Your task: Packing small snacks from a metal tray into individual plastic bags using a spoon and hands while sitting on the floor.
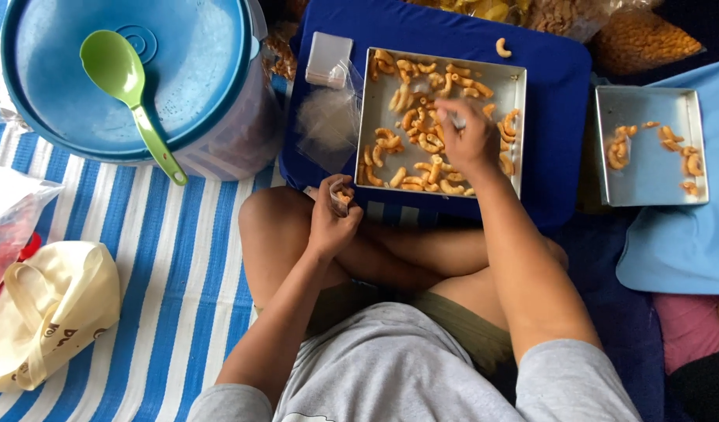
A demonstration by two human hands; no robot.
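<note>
The right hand point(467, 139) rests inside the metal tray point(516, 82), fingers point(452, 117) down among the curled snack pieces point(410, 121), which lie scattered on all sides of the fingertips. The tray sits on a cushion point(559, 117); one stray piece point(502, 48) lies on the cushion beyond the tray's far edge. Left of those fingers, beside the tray, lie a stack of small plastic bags point(328, 117) and a small box point(328, 56). The left hand point(330, 221), nearer the body than the tray, holds a small bag point(341, 197) with pieces in it. Far left stands a lidded tub point(195, 70), a ladle point(129, 94) lying on its lid. Right of the fingers, well apart, a second tray point(649, 168) holds a few pieces.
</note>
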